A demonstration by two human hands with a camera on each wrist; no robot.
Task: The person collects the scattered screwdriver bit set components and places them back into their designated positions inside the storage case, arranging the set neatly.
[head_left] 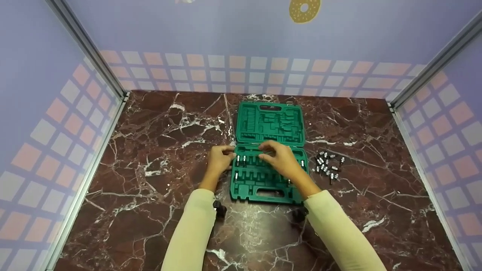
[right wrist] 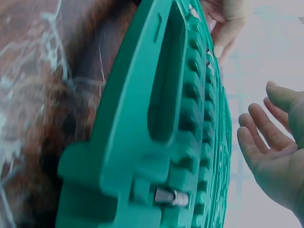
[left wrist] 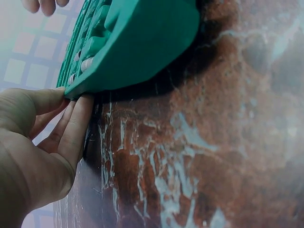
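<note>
A green plastic tool case (head_left: 269, 146) lies unfolded on the marbled surface, its moulded lid toward the back wall. My left hand (head_left: 219, 160) grips the case's left edge; in the left wrist view its thumb (left wrist: 47, 100) is on the rim and its fingers are against the underside. Above the case's middle hovers my right hand (head_left: 280, 160), fingers spread and slightly bent, with nothing between them in the right wrist view. Two metal socket bits (head_left: 244, 160) sit side by side at the upper left slots. Single bits occupy a lower left slot, an upper right slot (head_left: 302, 164) and a lower right slot (right wrist: 172, 196).
Several loose socket bits (head_left: 324, 163) lie in a heap on the dark red marbled surface (head_left: 165, 150), just right of the case. A purple back wall (head_left: 241, 45) with pink and white squares stands behind, and side walls in metal frames flank the surface.
</note>
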